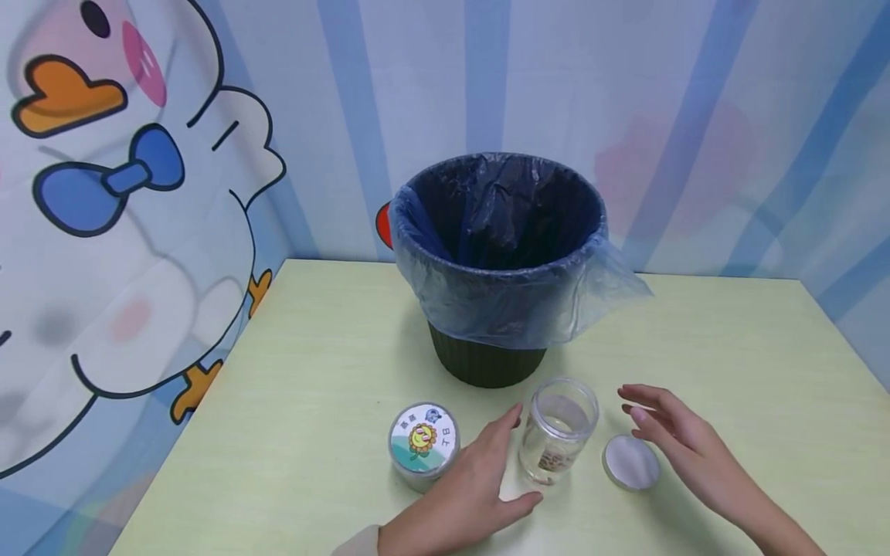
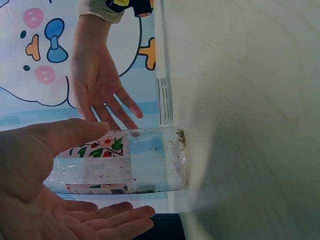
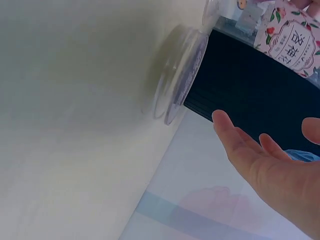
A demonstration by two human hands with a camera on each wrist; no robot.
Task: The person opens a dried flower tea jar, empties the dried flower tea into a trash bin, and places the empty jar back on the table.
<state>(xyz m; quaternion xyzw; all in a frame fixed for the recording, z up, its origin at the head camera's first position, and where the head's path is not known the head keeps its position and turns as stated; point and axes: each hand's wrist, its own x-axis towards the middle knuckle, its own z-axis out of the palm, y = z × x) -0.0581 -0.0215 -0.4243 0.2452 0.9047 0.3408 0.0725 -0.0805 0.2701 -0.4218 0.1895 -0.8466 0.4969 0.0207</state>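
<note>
1. The left hand point(image 1: 466, 494) is lying open, fingers straight, beside the open clear jar point(image 1: 556, 440) at its 9 o'clock, holding nothing.
2. The right hand point(image 1: 688, 448) is hovering open at 3 o'clock, over the loose lid point(image 1: 630, 462).
3. A clumsy nudge could be tipping the jar toward the lidded jar point(image 1: 422, 445) or the lined bin point(image 1: 497, 262) at 12 o'clock.

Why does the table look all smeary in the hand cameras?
Left wrist view: the table is blurred and sideways, while the clear jar stays fairly sharp. Right wrist view: the lid is smeared and soft. Head view: everything is sharp and evenly lit.
</note>
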